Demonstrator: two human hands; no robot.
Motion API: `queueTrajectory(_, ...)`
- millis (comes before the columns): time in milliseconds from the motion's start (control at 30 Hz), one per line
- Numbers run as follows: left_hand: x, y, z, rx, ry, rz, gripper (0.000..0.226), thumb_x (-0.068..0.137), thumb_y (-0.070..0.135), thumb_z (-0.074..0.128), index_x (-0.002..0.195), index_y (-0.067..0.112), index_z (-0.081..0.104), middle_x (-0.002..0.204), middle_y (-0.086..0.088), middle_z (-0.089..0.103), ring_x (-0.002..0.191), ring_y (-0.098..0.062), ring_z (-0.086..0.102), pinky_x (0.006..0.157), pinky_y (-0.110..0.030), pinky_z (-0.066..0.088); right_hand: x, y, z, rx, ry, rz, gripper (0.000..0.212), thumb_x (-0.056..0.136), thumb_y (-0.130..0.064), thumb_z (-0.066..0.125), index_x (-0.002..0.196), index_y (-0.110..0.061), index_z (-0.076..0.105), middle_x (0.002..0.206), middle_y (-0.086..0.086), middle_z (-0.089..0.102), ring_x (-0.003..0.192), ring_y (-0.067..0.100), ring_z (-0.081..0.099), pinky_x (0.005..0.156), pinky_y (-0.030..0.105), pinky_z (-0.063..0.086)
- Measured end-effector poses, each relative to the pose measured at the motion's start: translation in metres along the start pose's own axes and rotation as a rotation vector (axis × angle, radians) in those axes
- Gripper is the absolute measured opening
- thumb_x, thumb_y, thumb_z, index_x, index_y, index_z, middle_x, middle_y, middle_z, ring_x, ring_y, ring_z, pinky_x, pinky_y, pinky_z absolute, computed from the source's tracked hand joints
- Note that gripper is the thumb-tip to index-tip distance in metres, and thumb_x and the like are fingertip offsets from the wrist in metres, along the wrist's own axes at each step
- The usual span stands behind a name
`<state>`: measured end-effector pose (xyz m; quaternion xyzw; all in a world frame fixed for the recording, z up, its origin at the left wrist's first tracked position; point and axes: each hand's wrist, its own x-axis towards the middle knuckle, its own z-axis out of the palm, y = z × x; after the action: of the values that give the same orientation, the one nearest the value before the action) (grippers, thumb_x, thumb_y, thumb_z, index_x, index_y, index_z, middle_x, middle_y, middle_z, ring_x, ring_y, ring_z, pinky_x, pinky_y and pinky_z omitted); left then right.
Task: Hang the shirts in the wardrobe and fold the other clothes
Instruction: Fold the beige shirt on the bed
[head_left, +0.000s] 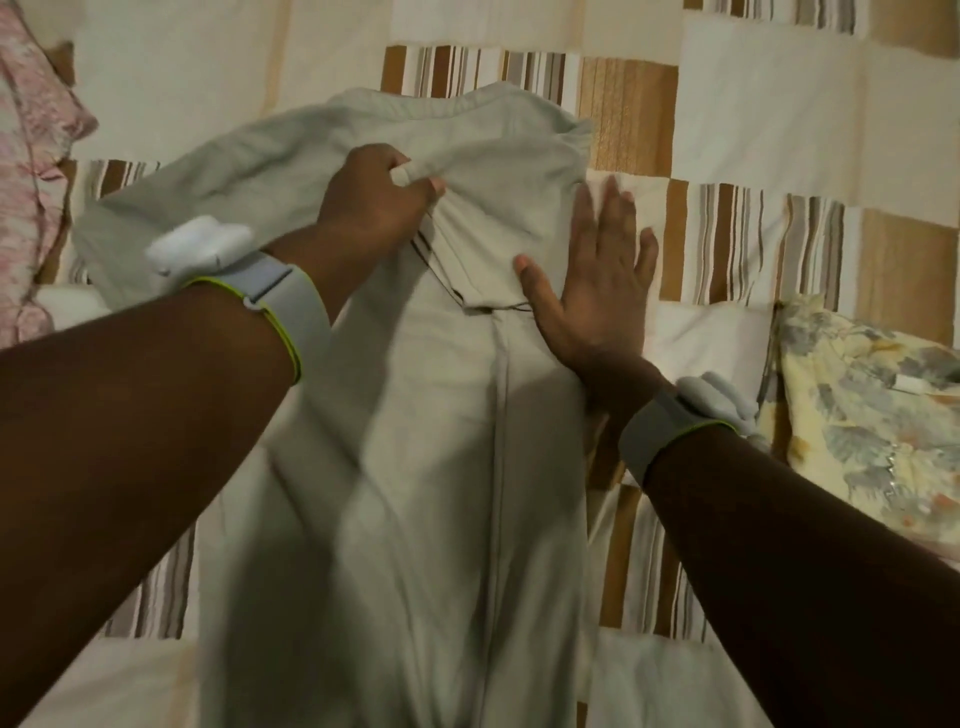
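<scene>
From the head camera we look down on a bed covered by a patchwork bedspread (769, 104), its patches plain cream, tan, and striped in brown, grey and white. It fills the whole view, so we see nothing of the room beyond it. A pink patterned pillow (31, 156) lies at the far left edge, and a pillow with a yellow and grey floral print (872, 415) lies at the right, with a small white tag on it that is too small for us to read. We can make out no writing or brand anywhere.

A pale beige garment (441, 467) lies lengthwise down the middle of the bedspread, running from the near edge to the far centre, with a seam along it. Our left hand (374, 202) grips a bunch of its fabric at the far end, fingers curled round the cloth and lifting a fold over toward the left. Our right hand (597, 291) lies flat with fingers straight and spread, pressing on the garment's right edge. Each wrist wears a grey band carrying a white device (200, 249).
</scene>
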<state>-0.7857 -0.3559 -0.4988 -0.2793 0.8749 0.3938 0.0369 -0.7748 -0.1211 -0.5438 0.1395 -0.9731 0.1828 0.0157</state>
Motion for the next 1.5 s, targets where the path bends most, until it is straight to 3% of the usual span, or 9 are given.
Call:
queueTrajectory(333, -0.082, -0.03, -0.012, -0.145, 0.232, 0.08, 0.04, 0.093, 0.021, 0.066, 0.13, 0.011, 0.054, 0.125, -0.011, 0.051, 0.096, -0.003, 0.054, 0.085, -0.007, 0.043, -0.173, -0.054, -0.018, -0.078, -0.347, -0.145, 0.079, 0.102, -0.061, 0.037, 0.165, -0.018, 0.014, 0.173, 0.013, 0.001, 0.16, 0.033, -0.004, 0.126, 0.059, 0.004)
queueTrajectory(433, -0.186, -0.076, -0.023, -0.026, 0.305, 0.213, 0.037, 0.085, 0.015, 0.062, 0.121, 0.008, 0.062, 0.12, -0.013, 0.055, 0.106, -0.018, 0.057, 0.099, -0.031, 0.048, -0.204, -0.069, -0.025, -0.038, -0.36, -0.122, 0.077, 0.104, -0.057, 0.038, 0.165, -0.016, 0.014, 0.173, 0.015, -0.002, 0.159, 0.033, -0.008, 0.128, 0.055, -0.002)
queueTrajectory(600, -0.342, -0.153, -0.033, 0.283, 0.248, -0.173, 0.062, 0.084, 0.042, 0.07, 0.137, 0.016, 0.052, 0.136, -0.012, 0.052, 0.131, -0.033, 0.045, 0.112, -0.046, 0.031, -0.264, -0.11, -0.018, 0.09, -0.447, -0.325, 0.066, 0.102, -0.047, 0.047, 0.158, -0.013, 0.038, 0.17, 0.019, 0.016, 0.159, 0.036, 0.007, 0.126, 0.057, 0.014)
queueTrajectory(733, -0.394, -0.164, -0.036, 0.05, 0.197, -0.369, 0.067, 0.085, 0.049, 0.079, 0.137, 0.025, 0.046, 0.114, 0.002, 0.059, 0.103, -0.019, 0.059, 0.095, -0.045, 0.052, -0.269, -0.138, -0.017, 0.143, -0.39, -0.243, 0.051, 0.096, -0.042, 0.058, 0.14, -0.018, 0.059, 0.159, 0.019, 0.04, 0.151, 0.039, 0.031, 0.121, 0.056, 0.027)
queueTrajectory(1033, -0.325, -0.175, -0.068, -0.118, 0.301, -0.36, 0.072, 0.086, 0.069, 0.063, 0.14, 0.023, 0.05, 0.129, 0.001, 0.059, 0.117, -0.013, 0.054, 0.1, -0.037, 0.05, -0.096, -0.276, 0.024, 0.447, -0.283, -0.252, 0.055, 0.09, -0.052, 0.058, 0.135, -0.021, 0.057, 0.134, 0.005, 0.054, 0.117, 0.021, 0.058, 0.092, 0.042, 0.054)
queueTrajectory(1133, -0.275, -0.171, -0.085, -0.156, 0.292, -0.291, 0.082, 0.083, 0.063, 0.065, 0.145, 0.012, 0.049, 0.13, -0.008, 0.062, 0.112, -0.012, 0.055, 0.094, -0.021, 0.044, -0.061, -0.321, 0.062, 0.124, -0.365, -0.39, 0.083, 0.077, -0.053, 0.068, 0.148, -0.019, 0.041, 0.143, 0.009, 0.045, 0.122, 0.031, 0.05, 0.088, 0.042, 0.052)
queueTrajectory(1267, -0.243, -0.172, -0.092, -0.028, 0.285, -0.287, 0.079, 0.086, 0.055, 0.075, 0.147, 0.014, 0.047, 0.114, -0.006, 0.07, 0.098, -0.019, 0.066, 0.076, -0.016, 0.041, -0.039, -0.331, 0.085, -0.082, -0.231, -0.352, 0.037, 0.095, -0.037, 0.056, 0.125, -0.017, 0.06, 0.133, 0.01, 0.055, 0.113, 0.033, 0.056, 0.082, 0.04, 0.049)
queueTrajectory(1400, -0.237, -0.161, -0.086, 0.04, 0.268, -0.308, 0.076, 0.083, 0.047, 0.079, 0.146, 0.018, 0.047, 0.114, -0.007, 0.074, 0.107, -0.03, 0.069, 0.088, -0.039, 0.054, -0.005, -0.314, 0.071, 0.535, -0.311, 0.015, 0.025, 0.095, -0.033, 0.05, 0.09, -0.02, 0.072, 0.094, 0.004, 0.071, 0.09, 0.026, 0.065, 0.077, 0.035, 0.046)
queueTrajectory(1500, -0.245, -0.15, -0.084, -0.061, 0.215, -0.234, 0.056, 0.089, 0.035, 0.075, 0.139, 0.019, 0.055, 0.08, 0.007, 0.069, 0.08, -0.018, 0.068, 0.073, -0.023, 0.043, 0.013, -0.265, 0.053, 1.104, -0.271, 0.359, 0.015, 0.076, -0.029, 0.06, 0.068, -0.019, 0.068, 0.075, 0.008, 0.065, 0.078, 0.024, 0.06, 0.071, 0.046, 0.053)
